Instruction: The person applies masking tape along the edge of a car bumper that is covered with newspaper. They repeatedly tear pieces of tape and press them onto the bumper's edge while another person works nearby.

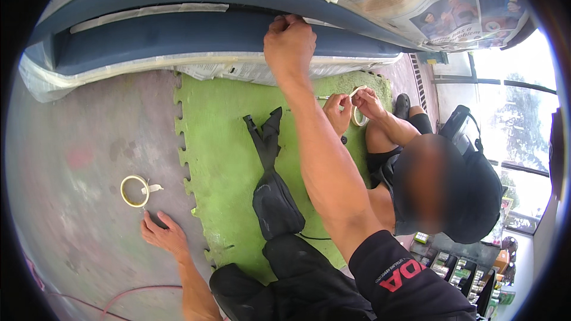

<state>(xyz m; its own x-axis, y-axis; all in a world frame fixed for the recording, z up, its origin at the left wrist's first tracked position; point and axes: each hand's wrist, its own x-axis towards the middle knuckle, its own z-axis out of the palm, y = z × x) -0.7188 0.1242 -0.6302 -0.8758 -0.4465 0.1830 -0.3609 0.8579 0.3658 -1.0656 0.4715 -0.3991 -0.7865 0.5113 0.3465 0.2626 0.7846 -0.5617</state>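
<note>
My right hand (289, 47) reaches up to a slot in a dark blue-grey car bumper (178, 30). Its fingers are curled closed at the slot's edge, and whatever they pinch is hidden. A pale strip of masking tape (148, 15) runs along the slot to the left of this hand; a short bit of white strip shows just right of the fingers. Low on the left, my left hand (163, 235) is open over the grey floor, fingers apart. Just beyond its fingertips lies a roll of masking tape (134, 191) with a loose torn end.
Newspaper (458, 15) and tape cover the bumper's edges. A co-worker (386, 166) crouches at right, holding a tape strip (357, 91) near another roll (360, 117). A black bag (278, 202) lies on the green foam mat (214, 125). A hose (140, 290) crosses the floor.
</note>
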